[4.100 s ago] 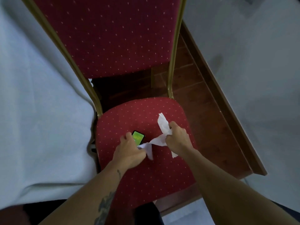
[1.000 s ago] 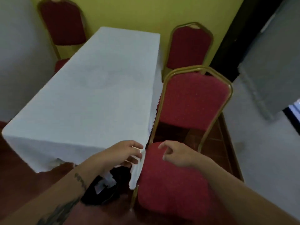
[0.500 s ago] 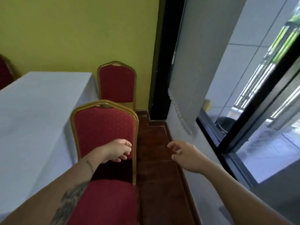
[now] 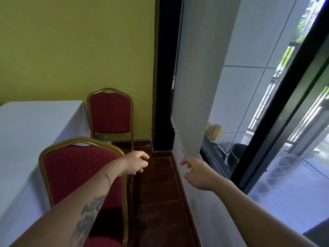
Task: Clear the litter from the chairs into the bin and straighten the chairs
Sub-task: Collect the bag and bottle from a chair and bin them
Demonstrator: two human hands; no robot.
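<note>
Nowhere legible writing: both hands (image 4: 136, 164) (image 4: 198, 172) empty beside red chairs (image 4: 76, 173).

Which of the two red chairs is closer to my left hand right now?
The near chair beside the white table; your left hand is at its backrest's right edge. The other chair stands by the yellow wall.

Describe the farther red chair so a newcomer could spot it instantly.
Start at the yellow-green wall. Against it, at the corner of the white-clothed table, stands the far chair. Unlike the near chair, its back is seen whole, with no arm across it.
</note>
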